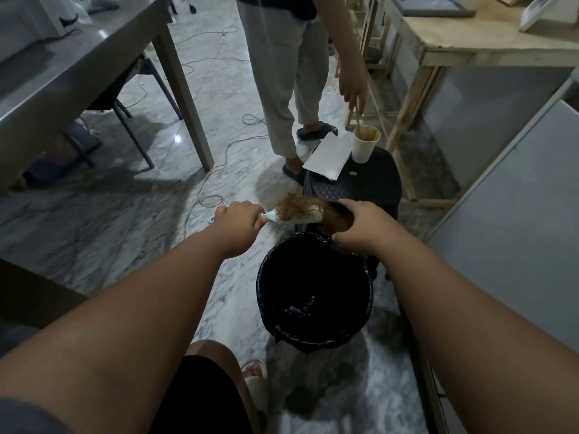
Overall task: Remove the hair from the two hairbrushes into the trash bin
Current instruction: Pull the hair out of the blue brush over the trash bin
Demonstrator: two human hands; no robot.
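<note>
The left hand [239,219] is hiding the handle of the white plastic hairbrush [302,216] in its grip, the right hand [360,228] clutching the reddish-brown hair clump [333,222] above the black-lined round bin [260,278] on the grey marble floor [125,214].

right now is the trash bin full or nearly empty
Nearly empty: the trash bin looks hollow, with only a small scrap at the bottom.

The trash bin's [259,286] mouth at lower centre lies open from above, with bare floor [150,220] left of it. Close behind, perhaps touching it, a black stool [372,186] carries a paper cup [363,148] and a white sheet [329,159]. A grey cabinet [517,220] walls the right edge, and a standing person's legs [279,89] block the upper centre.
</note>
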